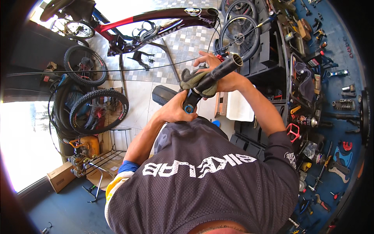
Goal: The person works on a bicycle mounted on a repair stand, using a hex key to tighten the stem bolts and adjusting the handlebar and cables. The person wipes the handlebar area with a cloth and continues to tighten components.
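A black bike fork tube (224,69), tilted with its hollow end toward the upper right, is held in front of my chest. An olive cloth (205,86) is wrapped around it. My right hand (224,80) grips behind the cloth and tube, its fingers partly hidden. My left hand (175,109) holds the fork's black crown at the lower end, fingers curled round it beside a blue ring (189,109). A dark fork leg or similar part (163,94) sticks out to the left, behind my left hand.
A red and black bike frame (156,21) is clamped ahead, with thin cables crossing the view. Spare wheels (99,111) stand at left beside a yellow compressor (90,146). At right are more wheels (239,37), black storage cases (269,54) and a blue tool board (339,117).
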Tool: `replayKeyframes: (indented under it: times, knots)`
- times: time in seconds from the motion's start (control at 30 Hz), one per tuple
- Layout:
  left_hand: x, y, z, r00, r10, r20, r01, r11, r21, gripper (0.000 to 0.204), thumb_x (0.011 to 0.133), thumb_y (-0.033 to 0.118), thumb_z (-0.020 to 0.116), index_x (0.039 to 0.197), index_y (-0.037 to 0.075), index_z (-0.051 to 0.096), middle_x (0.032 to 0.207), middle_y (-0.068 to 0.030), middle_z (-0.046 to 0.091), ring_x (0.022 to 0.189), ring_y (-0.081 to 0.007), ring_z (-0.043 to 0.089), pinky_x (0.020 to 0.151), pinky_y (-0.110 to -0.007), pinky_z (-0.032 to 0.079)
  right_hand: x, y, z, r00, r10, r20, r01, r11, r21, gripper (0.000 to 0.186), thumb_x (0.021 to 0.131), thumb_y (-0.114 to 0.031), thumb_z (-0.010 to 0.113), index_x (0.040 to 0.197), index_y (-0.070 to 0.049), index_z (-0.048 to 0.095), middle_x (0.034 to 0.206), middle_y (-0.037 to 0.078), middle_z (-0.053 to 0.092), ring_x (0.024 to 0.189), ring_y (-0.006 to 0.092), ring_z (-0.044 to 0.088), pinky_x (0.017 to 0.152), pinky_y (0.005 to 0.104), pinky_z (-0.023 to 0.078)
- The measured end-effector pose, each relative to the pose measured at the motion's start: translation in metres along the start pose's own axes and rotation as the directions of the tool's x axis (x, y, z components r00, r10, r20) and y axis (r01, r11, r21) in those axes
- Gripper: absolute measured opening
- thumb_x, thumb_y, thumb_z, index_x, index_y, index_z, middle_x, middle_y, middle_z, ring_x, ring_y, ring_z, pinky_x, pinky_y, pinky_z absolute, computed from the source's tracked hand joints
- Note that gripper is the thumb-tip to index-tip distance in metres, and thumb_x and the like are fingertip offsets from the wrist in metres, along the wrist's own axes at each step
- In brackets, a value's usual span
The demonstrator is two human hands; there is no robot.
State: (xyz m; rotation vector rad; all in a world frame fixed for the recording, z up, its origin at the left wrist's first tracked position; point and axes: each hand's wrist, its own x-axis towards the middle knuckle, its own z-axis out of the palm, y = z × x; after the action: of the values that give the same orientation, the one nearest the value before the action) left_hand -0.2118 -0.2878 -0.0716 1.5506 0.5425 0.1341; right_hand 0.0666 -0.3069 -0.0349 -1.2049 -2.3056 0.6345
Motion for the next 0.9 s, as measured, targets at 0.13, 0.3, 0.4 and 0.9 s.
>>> replayKeyframes:
  times: [0.13, 0.3, 0.4, 0.9]
  knots:
    - [0.001, 0.019, 0.004, 1.000, -0.014, -0.008, 0.014, 1.000, -0.003, 0.058, 0.073, 0.007, 0.080, 0.125, 0.001, 0.055, 0.092, -0.0019, 0.064, 0.082, -0.0099, 0.060, 0.075, -0.028, 0.051, -0.024, 0.004, 0.039, 0.965, 0.087, -0.245, -0.033, 0.975, 0.219, 0.082, 0.062, -0.033, 0.101, 0.132, -0.011, 0.063, 0.131, 0.008, 0.048, 0.140, 0.0341, 0.043, 0.127, 0.0547, 0.024]
    - [0.005, 0.020, 0.010, 0.999, -0.032, -0.004, 0.032, 0.999, 0.025, 0.064, 0.073, 0.015, 0.081, 0.128, 0.001, 0.051, 0.093, -0.0029, 0.056, 0.081, -0.0127, 0.055, 0.074, -0.030, 0.049, -0.037, -0.011, 0.082, 0.824, 0.364, -0.434, -0.135, 0.871, 0.473, 0.081, 0.059, -0.034, 0.104, 0.127, -0.010, 0.066, 0.128, 0.009, 0.055, 0.132, 0.0323, 0.049, 0.118, 0.0473, 0.035]
    - [0.006, 0.014, 0.010, 1.000, -0.016, -0.008, 0.016, 0.999, 0.042, 0.070, 0.073, 0.015, 0.081, 0.133, 0.000, 0.049, 0.094, -0.0037, 0.056, 0.084, -0.0139, 0.055, 0.077, -0.030, 0.050, -0.034, -0.041, 0.069, 0.772, 0.397, -0.497, -0.231, 0.903, 0.362, 0.069, 0.057, -0.022, 0.105, 0.117, -0.010, 0.072, 0.125, 0.009, 0.059, 0.124, 0.0278, 0.054, 0.107, 0.0436, 0.044]
    - [0.025, 0.004, 0.010, 0.991, 0.013, -0.132, -0.002, 0.997, 0.082, 0.089, 0.070, 0.018, 0.084, 0.147, -0.004, 0.043, 0.121, -0.0168, 0.063, 0.112, -0.0259, 0.060, 0.101, -0.035, 0.049, -0.017, -0.076, 0.089, 0.518, 0.500, -0.694, -0.655, 0.754, 0.054, 0.053, 0.067, -0.039, 0.095, 0.102, -0.008, 0.070, 0.100, 0.008, 0.068, 0.100, 0.0336, 0.058, 0.090, 0.0471, 0.044]
